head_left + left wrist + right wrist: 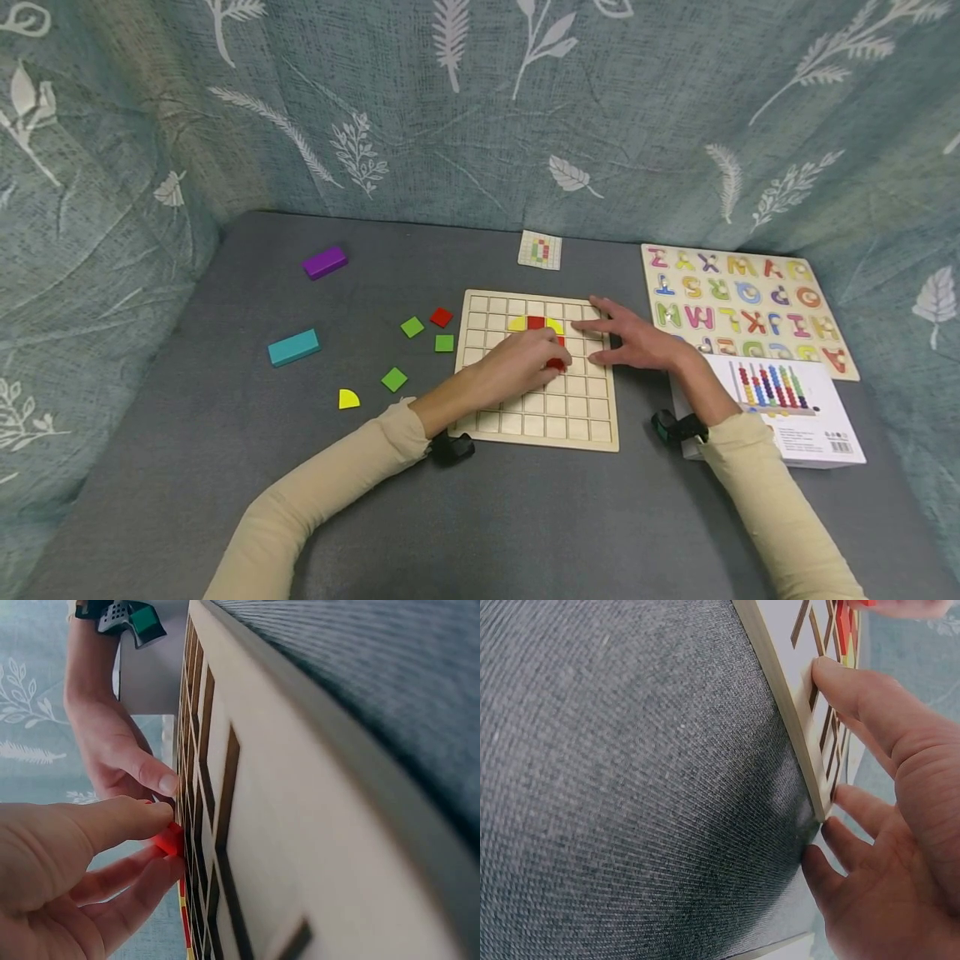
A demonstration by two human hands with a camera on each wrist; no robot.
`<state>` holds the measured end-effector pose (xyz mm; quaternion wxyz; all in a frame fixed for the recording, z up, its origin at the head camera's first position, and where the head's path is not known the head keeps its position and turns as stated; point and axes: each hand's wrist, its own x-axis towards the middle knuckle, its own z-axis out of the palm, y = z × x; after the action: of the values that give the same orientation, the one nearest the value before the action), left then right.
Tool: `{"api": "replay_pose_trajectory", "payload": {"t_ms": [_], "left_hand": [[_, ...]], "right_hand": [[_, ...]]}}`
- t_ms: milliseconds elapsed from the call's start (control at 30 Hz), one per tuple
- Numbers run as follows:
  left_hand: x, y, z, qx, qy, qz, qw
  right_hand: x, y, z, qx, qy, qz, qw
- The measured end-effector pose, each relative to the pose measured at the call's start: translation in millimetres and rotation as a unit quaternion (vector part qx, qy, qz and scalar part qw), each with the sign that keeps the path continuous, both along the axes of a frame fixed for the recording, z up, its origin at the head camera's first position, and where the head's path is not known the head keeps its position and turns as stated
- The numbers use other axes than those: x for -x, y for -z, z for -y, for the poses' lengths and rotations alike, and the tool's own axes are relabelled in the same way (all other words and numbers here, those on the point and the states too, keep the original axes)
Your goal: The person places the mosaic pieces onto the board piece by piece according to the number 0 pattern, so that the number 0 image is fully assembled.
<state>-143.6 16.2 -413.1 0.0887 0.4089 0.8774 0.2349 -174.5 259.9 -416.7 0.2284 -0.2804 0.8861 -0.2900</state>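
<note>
My left hand (517, 365) is over the wooden grid board (540, 437), pinching a red square tile (171, 838) between thumb and fingers right at the grid. Just beyond it, a red tile (536, 322) lies in the grid between two yellow quarter-circle tiles (517, 322). Another red tile (561, 340) shows partly beside my fingers. My right hand (633, 340) rests at the board's right edge with fingers spread; in the right wrist view its thumb (840, 679) touches the grid and other fingertips lie along the corner.
Left of the board lie several green square tiles (412, 327), a red tile (441, 317) and a yellow quarter-circle (348, 399). Farther left are teal (294, 347) and purple blocks (325, 262). A pattern card (540, 250) lies behind; a letter board (742, 300) and abacus box (787, 433) sit right.
</note>
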Motion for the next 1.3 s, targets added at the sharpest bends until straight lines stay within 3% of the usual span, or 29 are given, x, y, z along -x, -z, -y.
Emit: {"api": "replay_pose_trajectory", "payload": {"t_ms": [567, 700, 867, 1033, 1300], "left_hand": [[6.3, -5.4, -4.3, 0.036, 0.011, 0.020, 0.9991], [4.5, -7.8, -4.6, 0.054, 0.012, 0.005, 0.9984], [-1.1, -14.6, -1.1, 0.117, 0.003, -0.028, 0.9928], [-7.4, -23.4, 10.2, 0.152, -0.016, -0.030, 0.9878], [-14.9, -21.6, 51.5, 0.093, -0.042, 0.006, 0.9948]], "right_hand": [[1.1, 1.1, -2, 0.006, -0.005, -0.006, 1.0000], [1.5, 1.0, -2, 0.009, -0.003, -0.005, 0.9999], [2.8, 1.6, -1, 0.012, -0.010, -0.006, 0.9999], [2.6, -0.2, -2, 0.008, -0.006, -0.003, 0.9999], [1.3, -1.2, -2, 0.006, -0.006, -0.002, 1.0000]]}}
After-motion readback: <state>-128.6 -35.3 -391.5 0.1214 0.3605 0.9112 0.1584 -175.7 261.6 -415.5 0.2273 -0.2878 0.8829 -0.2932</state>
